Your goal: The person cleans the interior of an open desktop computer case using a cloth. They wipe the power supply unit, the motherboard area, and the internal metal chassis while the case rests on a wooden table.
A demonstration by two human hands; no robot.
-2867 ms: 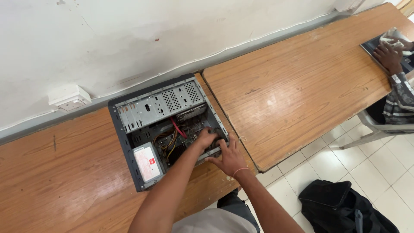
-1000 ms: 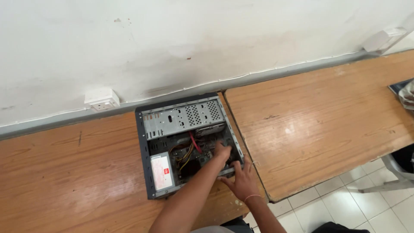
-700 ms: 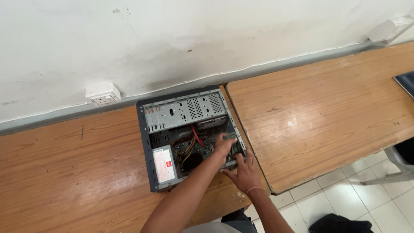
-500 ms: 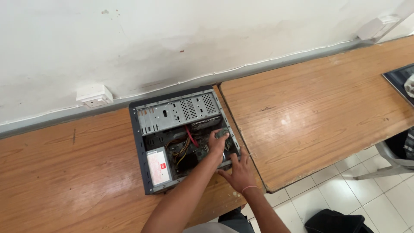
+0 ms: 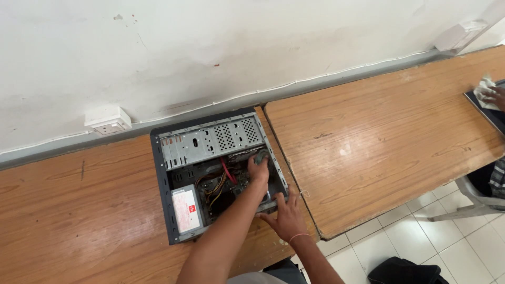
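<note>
1. An open computer case point(image 5: 210, 173) lay on its side on the wooden desk point(image 5: 79, 221), left of centre in the frame, its back against the grey strip under the white wall.
2. The left hand point(image 5: 259, 169) reached inside the case near its right wall, fingers point(image 5: 261, 158) curled round a small greyish lump, possibly a cloth; what it was could not be told.
3. The right hand point(image 5: 286, 216) lay flat, fingers spread, touching the case's lower right corner and the desk edge.
4. Red and yellow cables point(image 5: 221, 181) ran through the middle of the case, and a grey box with a white label point(image 5: 185, 209) sat at its lower left.
5. A white wall socket point(image 5: 108, 121) sat above the case's left end.
6. At the far right edge, another person's hand point(image 5: 492, 94) rested by a white cloth on a second desk point(image 5: 379, 137).
7. A black bag point(image 5: 405, 272) lay on the tiled floor at the bottom right.
</note>
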